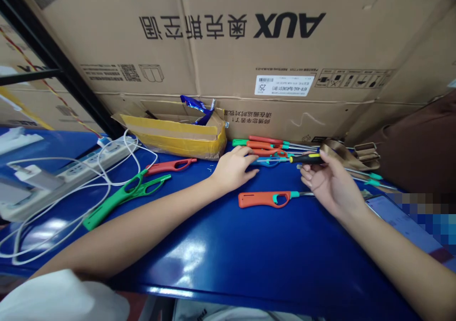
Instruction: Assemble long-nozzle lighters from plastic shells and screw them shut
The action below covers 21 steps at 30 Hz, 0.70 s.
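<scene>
My right hand (333, 183) grips a screwdriver (308, 159) with a black and yellow handle, its shaft pointing left. My left hand (233, 169) reaches over the back of the table, thumb apart from the bent fingers. Its fingertips are beside a blue gas lighter (269, 162), partly hidden by the hand and screwdriver; whether they touch it is unclear. Behind lie several lighters, among them an orange one (261, 145) and a red one (265, 139). Nearer me, an orange lighter with a turquoise trigger (261, 199) lies alone.
A yellow-taped carton (171, 138) stands behind my left hand, against a large cardboard box (221, 74). Green lighter casings (107, 209), a red casing (169, 166) and a cabled power strip (78, 171) lie left. At right are a phone (402, 221) and a person's brown clothing (420, 145).
</scene>
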{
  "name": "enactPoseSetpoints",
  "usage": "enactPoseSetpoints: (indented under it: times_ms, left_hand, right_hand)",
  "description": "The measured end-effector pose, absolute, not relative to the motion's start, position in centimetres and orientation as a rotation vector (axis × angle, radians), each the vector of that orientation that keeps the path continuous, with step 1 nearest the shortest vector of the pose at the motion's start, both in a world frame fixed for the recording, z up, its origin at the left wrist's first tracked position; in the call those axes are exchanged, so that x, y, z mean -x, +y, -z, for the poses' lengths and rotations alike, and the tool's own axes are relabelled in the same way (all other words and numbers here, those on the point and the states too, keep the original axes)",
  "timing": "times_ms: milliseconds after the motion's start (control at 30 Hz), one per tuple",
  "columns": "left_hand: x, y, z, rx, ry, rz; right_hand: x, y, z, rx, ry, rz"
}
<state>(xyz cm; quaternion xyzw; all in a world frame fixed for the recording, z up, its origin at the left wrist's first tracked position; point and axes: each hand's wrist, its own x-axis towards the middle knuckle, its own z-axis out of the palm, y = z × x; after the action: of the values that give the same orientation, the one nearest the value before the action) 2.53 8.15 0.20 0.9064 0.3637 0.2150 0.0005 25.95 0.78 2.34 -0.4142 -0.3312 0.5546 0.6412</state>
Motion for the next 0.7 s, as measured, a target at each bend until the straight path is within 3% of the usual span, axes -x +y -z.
enactPoseSetpoints:
  times_ms: [233,433,700]
  left_hand:
    - [0.3,1.0,-0.2,-2.696,0.998,-0.507]
    - [1.0,1.1,1.0,-2.686,0.876,-0.479]
    - [0.9,1.1,1.6,-2.617,0.782,-0.569]
  right_hand:
    - [-22.6,0.9,-3.1,1.086,-1.218,-1.235]
    - [-19.0,3.1,-2.0,1.098,-1.647,-1.150]
    - [-18.2,3.7,-1.3,1.083,-1.712,-1.149]
